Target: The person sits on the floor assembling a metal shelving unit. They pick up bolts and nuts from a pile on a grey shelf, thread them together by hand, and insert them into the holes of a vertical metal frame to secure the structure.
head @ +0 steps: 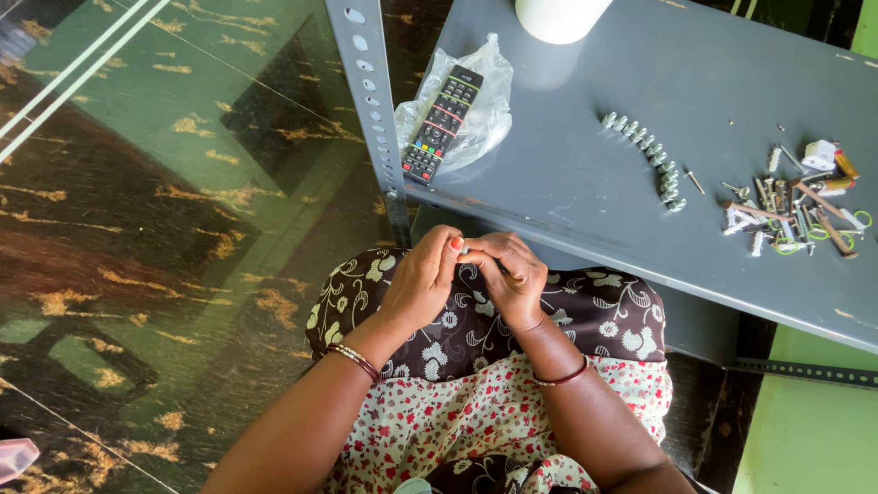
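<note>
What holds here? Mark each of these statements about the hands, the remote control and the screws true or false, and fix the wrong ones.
1. Both hands, left hand and right hand, meet over the lap, pinching a small metal piece. True.
2. The remote control lies on the floor. False: it lies on a clear plastic bag on the grey shelf panel.
3. A row of screws stands lined up in a curve on the panel. True.
4. The pile of mixed hardware sits beside the remote. False: it lies at the panel's far right end.
5. A white cylinder stands at the panel's top edge. True.
</note>
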